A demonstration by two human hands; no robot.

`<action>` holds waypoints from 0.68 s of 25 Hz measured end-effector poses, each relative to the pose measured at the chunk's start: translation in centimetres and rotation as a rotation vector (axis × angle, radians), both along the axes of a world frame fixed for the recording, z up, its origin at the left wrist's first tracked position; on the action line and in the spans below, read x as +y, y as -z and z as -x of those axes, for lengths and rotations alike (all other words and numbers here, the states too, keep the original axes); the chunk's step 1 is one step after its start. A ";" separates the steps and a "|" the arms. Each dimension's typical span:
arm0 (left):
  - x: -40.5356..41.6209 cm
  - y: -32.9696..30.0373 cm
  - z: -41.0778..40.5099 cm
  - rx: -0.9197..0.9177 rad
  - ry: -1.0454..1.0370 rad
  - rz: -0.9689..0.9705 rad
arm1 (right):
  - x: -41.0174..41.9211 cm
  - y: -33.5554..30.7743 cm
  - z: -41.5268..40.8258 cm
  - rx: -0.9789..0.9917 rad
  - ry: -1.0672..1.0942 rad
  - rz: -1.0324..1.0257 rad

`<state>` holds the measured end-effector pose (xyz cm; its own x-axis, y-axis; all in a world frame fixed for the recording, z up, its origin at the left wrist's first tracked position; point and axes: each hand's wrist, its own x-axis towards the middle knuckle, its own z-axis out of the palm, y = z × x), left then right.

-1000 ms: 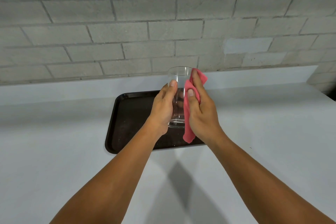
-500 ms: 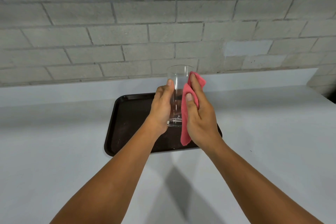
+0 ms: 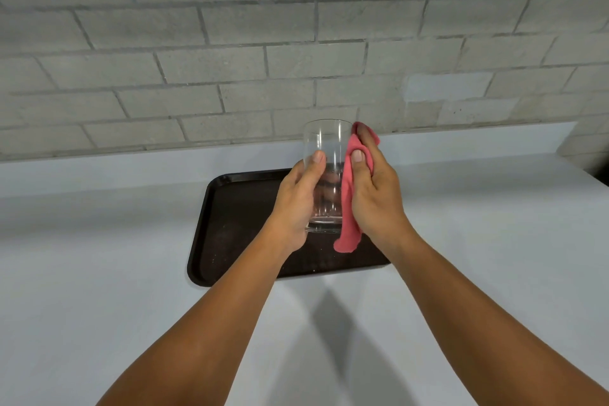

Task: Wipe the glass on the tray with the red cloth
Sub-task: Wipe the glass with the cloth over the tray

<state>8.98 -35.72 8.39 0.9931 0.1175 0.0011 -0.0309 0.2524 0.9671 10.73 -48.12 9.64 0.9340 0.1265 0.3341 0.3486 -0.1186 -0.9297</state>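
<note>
A clear drinking glass [image 3: 327,155] is held upright in the air above the dark brown tray [image 3: 230,224]. My left hand [image 3: 296,204] grips the glass from its left side, thumb on the front. My right hand [image 3: 375,194] presses the red cloth [image 3: 348,208] against the right side of the glass, thumb on the cloth and fingers wrapped behind. The cloth's lower end hangs loose below the base of the glass. The tray lies flat on the white counter [image 3: 99,306] with nothing else seen on it.
A grey brick wall [image 3: 296,43] rises behind the counter past a low white ledge [image 3: 461,145]. The counter's right end falls off at the far right edge [image 3: 590,175]. Both forearms reach in from the bottom of the view.
The right hand with the cloth has slid slightly up along the side of the glass, and the cloth's hanging end shifted a little. The left hand keeps its grip.
</note>
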 end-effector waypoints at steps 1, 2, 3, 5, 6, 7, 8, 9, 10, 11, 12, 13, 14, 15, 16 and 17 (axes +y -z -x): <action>0.1 0.1 0.0 0.003 0.015 0.028 | -0.1 -0.2 -0.2 0.015 -0.001 0.001; 0.1 0.1 0.0 0.004 0.024 0.033 | -0.1 -0.3 -0.2 0.017 0.003 -0.007; 0.1 0.2 0.0 0.006 0.026 0.022 | 0.0 -0.3 0.0 0.006 0.008 -0.019; 0.0 0.0 -0.3 0.017 0.002 -0.013 | 0.6 0.1 1.1 -0.056 -0.012 0.002; 0.1 -0.1 -0.4 0.030 -0.020 -0.031 | 1.0 0.5 1.8 -0.111 -0.030 0.051; 0.1 -0.2 -0.6 0.044 -0.040 -0.051 | 1.3 1.0 2.6 -0.163 -0.046 0.101; 0.1 -0.2 -0.6 0.054 -0.052 -0.067 | 1.4 1.4 2.9 -0.188 -0.060 0.133; 0.0 -0.1 -0.6 0.057 -0.058 -0.074 | 1.2 1.3 2.7 -0.173 -0.066 0.139; -0.1 0.0 -0.4 0.054 -0.061 -0.070 | 1.0 1.0 2.2 -0.124 -0.068 0.116; -0.2 0.2 -0.2 0.048 -0.063 -0.066 | 0.8 0.5 1.5 -0.066 -0.053 0.093; -0.3 0.4 -0.1 0.043 -0.065 -0.065 | 0.5 0.0 0.9 -0.028 -0.022 0.080; -0.4 0.5 -0.2 0.040 -0.067 -0.066 | 0.5 -0.5 0.6 -0.024 0.006 0.084; -0.3 0.4 -0.3 0.036 -0.066 -0.069 | 0.7 -0.7 0.8 -0.055 0.014 0.101; -0.2 0.3 -0.4 0.037 -0.058 -0.070 | 1.1 -0.7 1.3 -0.116 0.009 0.138; -0.1 0.0 -0.6 0.044 -0.055 -0.068 | 1.4 -0.3 2.0 -0.191 -0.005 0.184; 0.0 -0.2 -0.7 0.054 -0.058 -0.064 | 1.7 0.3 2.7 -0.250 -0.025 0.220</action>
